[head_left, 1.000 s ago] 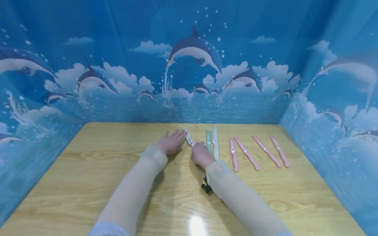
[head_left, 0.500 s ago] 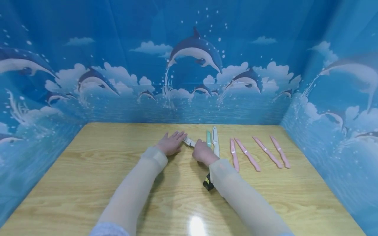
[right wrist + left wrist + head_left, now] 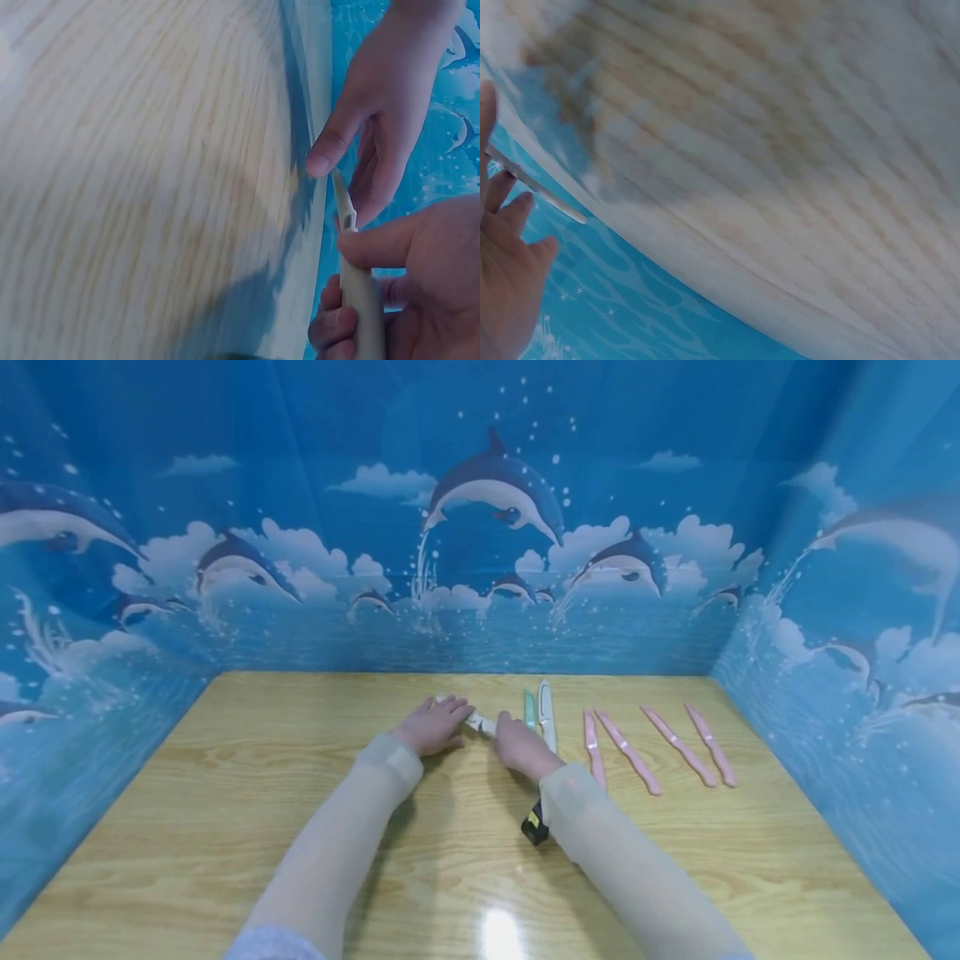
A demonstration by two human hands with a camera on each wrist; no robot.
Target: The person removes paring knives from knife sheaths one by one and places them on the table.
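My right hand [image 3: 525,748] grips a white-handled knife [image 3: 482,723] by its handle, thumb laid along the top. In the right wrist view the cream handle [image 3: 362,300] sits inside the curled fingers, with the blade pointing at my other hand. My left hand [image 3: 433,727] is held by the blade end, fingers fairly straight and partly covering it in the head view. Seen from the left wrist, the knife [image 3: 547,196] passes between the outstretched fingers of the left hand [image 3: 514,277]. Just right of the held knife lie a green knife [image 3: 529,710] and a larger white knife [image 3: 546,710].
Several pink knives [image 3: 628,752] lie fanned out on the right side of the wooden table [image 3: 247,810]. A black and yellow item [image 3: 535,827] sits under the right wrist. Blue dolphin-printed cloth [image 3: 337,635] walls the table at the back and sides.
The held knife has swung to a flatter slant and its tip has gone left behind the left hand's fingers. My right hand has shifted slightly right; the left hand has barely moved.
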